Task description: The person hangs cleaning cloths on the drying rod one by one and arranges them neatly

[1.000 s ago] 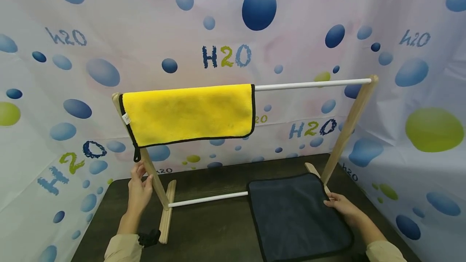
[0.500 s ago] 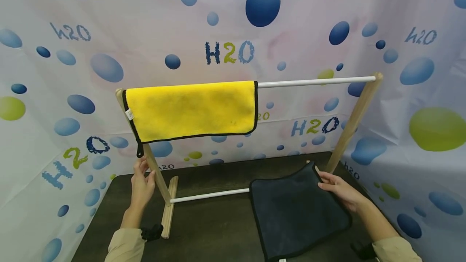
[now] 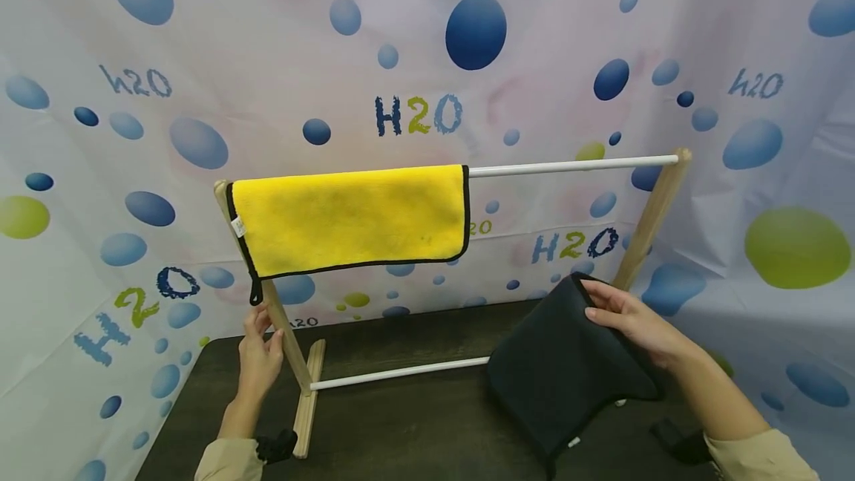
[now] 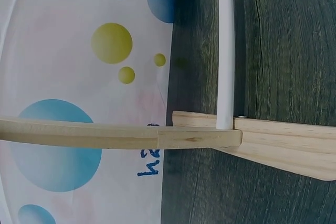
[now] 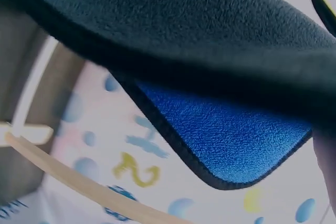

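My right hand pinches the upper edge of a dark grey microfibre cloth between thumb and fingers. The cloth hangs partly lifted, its lower part folded near the table. Its blue side and black edging show in the right wrist view. At the left post of a wooden drying rack, my left hand has thumb and fingers against the wood; fingertips are partly hidden. A yellow cloth with black edging hangs over the left half of the rack's white top rail.
The rack's right post rises behind my right hand. A white lower rail joins the left foot and runs behind the grey cloth. Underneath is a dark wooden table. A printed curtain encloses the back and sides.
My right hand has raised the grey cloth's edge off the table, up and slightly left, so the cloth bends and bunches. The left hand stays at the post; the yellow cloth has not moved.
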`<state>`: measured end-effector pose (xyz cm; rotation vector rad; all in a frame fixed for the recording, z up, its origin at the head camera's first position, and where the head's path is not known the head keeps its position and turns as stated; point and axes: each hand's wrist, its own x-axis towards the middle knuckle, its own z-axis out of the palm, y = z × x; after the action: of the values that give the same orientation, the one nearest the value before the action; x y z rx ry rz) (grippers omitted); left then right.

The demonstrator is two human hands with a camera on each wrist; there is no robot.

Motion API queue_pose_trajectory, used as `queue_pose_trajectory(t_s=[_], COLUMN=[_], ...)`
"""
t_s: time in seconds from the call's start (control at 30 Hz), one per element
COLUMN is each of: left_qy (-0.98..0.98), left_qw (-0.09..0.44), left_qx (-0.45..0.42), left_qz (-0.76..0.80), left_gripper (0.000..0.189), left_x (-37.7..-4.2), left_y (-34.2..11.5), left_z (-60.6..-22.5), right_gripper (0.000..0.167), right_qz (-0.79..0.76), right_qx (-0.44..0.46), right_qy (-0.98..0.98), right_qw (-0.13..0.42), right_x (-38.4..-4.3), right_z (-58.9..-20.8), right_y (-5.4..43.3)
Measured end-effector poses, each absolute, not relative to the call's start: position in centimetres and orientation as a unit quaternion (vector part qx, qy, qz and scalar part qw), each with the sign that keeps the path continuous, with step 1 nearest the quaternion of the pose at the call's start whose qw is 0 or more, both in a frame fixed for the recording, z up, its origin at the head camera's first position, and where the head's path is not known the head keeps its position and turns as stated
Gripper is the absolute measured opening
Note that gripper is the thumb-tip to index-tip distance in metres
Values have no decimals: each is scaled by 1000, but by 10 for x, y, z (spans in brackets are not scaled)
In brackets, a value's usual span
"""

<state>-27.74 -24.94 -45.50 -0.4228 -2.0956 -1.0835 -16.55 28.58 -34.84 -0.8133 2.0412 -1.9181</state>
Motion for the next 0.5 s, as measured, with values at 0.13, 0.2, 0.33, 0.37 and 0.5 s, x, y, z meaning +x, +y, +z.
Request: queue_pose_trajectory(t_s=[0.13,0.2,0.33,0.37,0.5], left_qy=[-817,-818,-819,-818,-816], left_qw=[360,362,367,367,366], left_qx=[-159,-157,-154,-156,-161], left_qz=[-422,-418,-413,-414,-418], left_gripper=[57,57,58,58,58], left_x=[-277,-277,-275,-276,-276], left_y=[-249,-250,-252,-252,-251], left_z=[-456,-457,-458,-458,-456], right_gripper=[42,43,46,46,46], right_qz=[-646,-655,-664,-662,-646], right_qx=[-279,-289,-331,-342,-364], right_qy=[704,692,664,661,667], right_qw=[93,90,90,88,72], right_x=[-161,-160,-158,-158,-157], right_z=[-321,-308,-284,-278,-252], right_y=[287,288,291,292,291])
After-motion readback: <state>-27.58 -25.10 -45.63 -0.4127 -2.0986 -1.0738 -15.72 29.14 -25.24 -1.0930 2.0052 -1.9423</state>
